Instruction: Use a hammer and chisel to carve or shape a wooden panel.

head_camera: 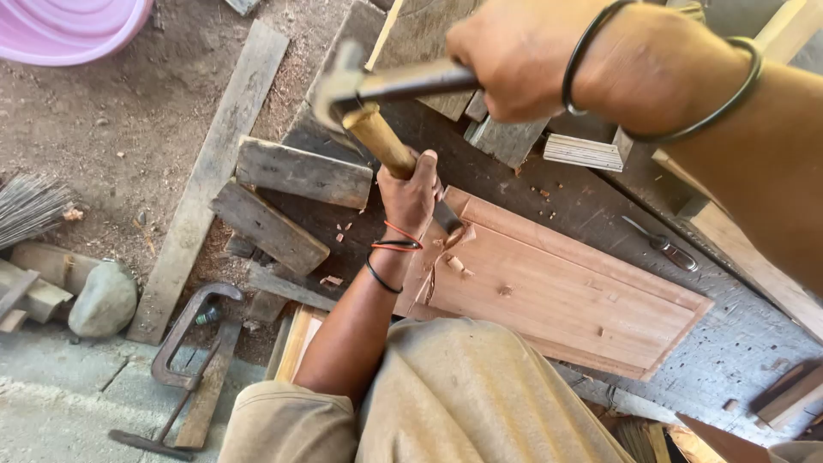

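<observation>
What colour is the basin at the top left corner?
The basin is pink with a lilac tinge, seen best, though only in part, in the head view.

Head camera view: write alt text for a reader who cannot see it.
A left hand holds a wooden-handled chisel against a reddish carved wood panel, while the right hand holds a steel hammer over the handle. A rusty iron C-clamp lies nearby.
</observation>
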